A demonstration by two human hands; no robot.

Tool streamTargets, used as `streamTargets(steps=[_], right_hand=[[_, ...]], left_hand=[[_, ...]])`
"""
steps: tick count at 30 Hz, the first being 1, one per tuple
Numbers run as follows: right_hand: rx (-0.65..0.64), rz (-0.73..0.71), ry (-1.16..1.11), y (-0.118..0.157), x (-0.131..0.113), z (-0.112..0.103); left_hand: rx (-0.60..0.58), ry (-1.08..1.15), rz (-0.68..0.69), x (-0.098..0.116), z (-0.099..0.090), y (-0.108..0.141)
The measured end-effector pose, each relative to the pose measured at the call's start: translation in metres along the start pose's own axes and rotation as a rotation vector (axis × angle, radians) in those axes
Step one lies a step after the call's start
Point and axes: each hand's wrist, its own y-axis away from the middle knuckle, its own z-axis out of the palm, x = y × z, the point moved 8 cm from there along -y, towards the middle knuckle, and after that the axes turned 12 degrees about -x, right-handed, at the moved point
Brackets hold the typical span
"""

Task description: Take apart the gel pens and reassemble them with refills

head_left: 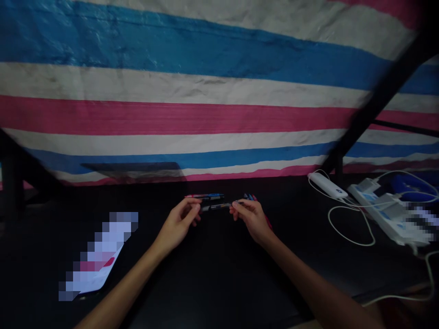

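Note:
In the middle of the black table, a dark pen (219,206) with a clear section stretches between my two hands. The fingers of my left hand (180,224) are closed in a pinch at its left end. My right hand (252,219) pinches the other end between thumb and fingers. Just behind lie a red pen and a blue pen (209,197), side by side. Several more coloured pens (252,197) stick out from behind my right hand, which partly hides them.
A lit tablet or phone (106,269), partly blurred out, is on the left. To the right are a white power strip (387,219) with plugs, a white device (327,185), loose white cables (372,237) and a blue object (411,183). Striped sheeting (206,119) hangs behind the table (212,283).

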Motion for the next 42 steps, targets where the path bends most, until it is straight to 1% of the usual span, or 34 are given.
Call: streamTargets(steps=[2, 3, 6, 9, 12, 15, 17, 20, 22, 24, 29, 35, 39, 42], right_hand=[[-0.018, -0.032, 0.06, 0.0, -0.005, 0.002], [-0.025, -0.057, 0.086, 0.001, -0.008, 0.003], [-0.027, -0.139, 0.133, 0.003, -0.019, 0.004], [-0.046, -0.17, 0.142, 0.005, -0.025, 0.008], [-0.066, -0.153, 0.157, 0.006, -0.024, 0.011], [-0.021, -0.142, 0.147, 0.006, -0.02, 0.008], [0.016, -0.132, 0.106, 0.005, -0.016, 0.004], [0.05, -0.089, 0.006, 0.005, -0.007, 0.003], [0.07, -0.07, -0.062, 0.005, -0.003, 0.003], [0.082, -0.066, -0.108, 0.006, -0.002, 0.005], [0.095, -0.037, -0.185, 0.007, 0.002, 0.006], [0.112, 0.028, -0.287, 0.009, 0.009, 0.005], [0.156, 0.003, -0.305, 0.008, 0.007, 0.004], [0.142, -0.017, -0.35, 0.005, 0.005, 0.007]], left_hand=[[-0.085, 0.013, -0.086, -0.008, 0.007, -0.001], [-0.131, 0.014, -0.109, -0.011, 0.011, 0.0], [-0.243, 0.041, -0.101, -0.011, 0.022, 0.001], [-0.287, 0.106, -0.102, -0.012, 0.026, 0.002], [-0.271, 0.115, -0.105, -0.014, 0.026, 0.002], [-0.202, 0.022, -0.062, -0.009, 0.022, 0.002], [-0.104, -0.106, -0.007, -0.001, 0.017, 0.004], [0.05, -0.36, 0.088, 0.017, 0.011, 0.01], [0.109, -0.495, 0.145, 0.027, 0.011, 0.015], [0.138, -0.589, 0.196, 0.033, 0.013, 0.018], [0.138, -0.697, 0.27, 0.038, 0.02, 0.02], [0.125, -0.694, 0.303, 0.038, 0.025, 0.02], [0.044, -0.645, 0.303, 0.034, 0.032, 0.018], [-0.044, -0.606, 0.289, 0.029, 0.04, 0.016]])
